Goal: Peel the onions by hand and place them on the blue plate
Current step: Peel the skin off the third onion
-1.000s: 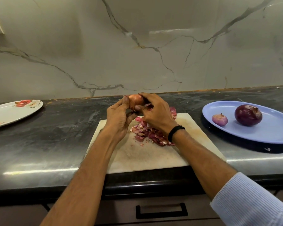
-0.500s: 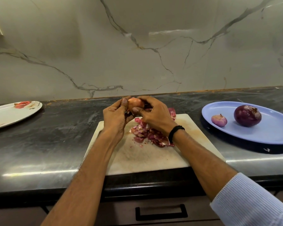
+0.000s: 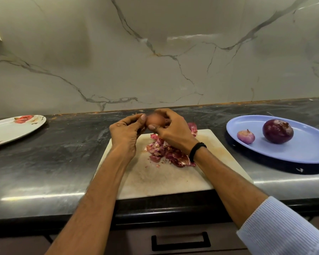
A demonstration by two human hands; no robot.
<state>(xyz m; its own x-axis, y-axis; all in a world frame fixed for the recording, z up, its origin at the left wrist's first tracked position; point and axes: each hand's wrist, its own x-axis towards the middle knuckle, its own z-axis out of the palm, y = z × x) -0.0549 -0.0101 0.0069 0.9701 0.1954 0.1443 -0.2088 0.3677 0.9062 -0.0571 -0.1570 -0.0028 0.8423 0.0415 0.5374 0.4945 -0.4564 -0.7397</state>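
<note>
Both my hands hold a small brownish onion above the far edge of the white cutting board. My left hand grips it from the left, thumb tip against it. My right hand curls over its top and right side, thumb under it. A heap of reddish onion skins lies on the board below my hands. The blue plate stands on the right of the counter with a small pale peeled onion and a large dark purple onion on it.
A white oval plate with red flowers sits at the counter's far left. The dark stone counter runs along a marble wall. A drawer handle shows below the counter's front edge.
My hands have turned the onion slightly between them and my right fingers have closed further over its top. The plates and skins have stayed where they were.
</note>
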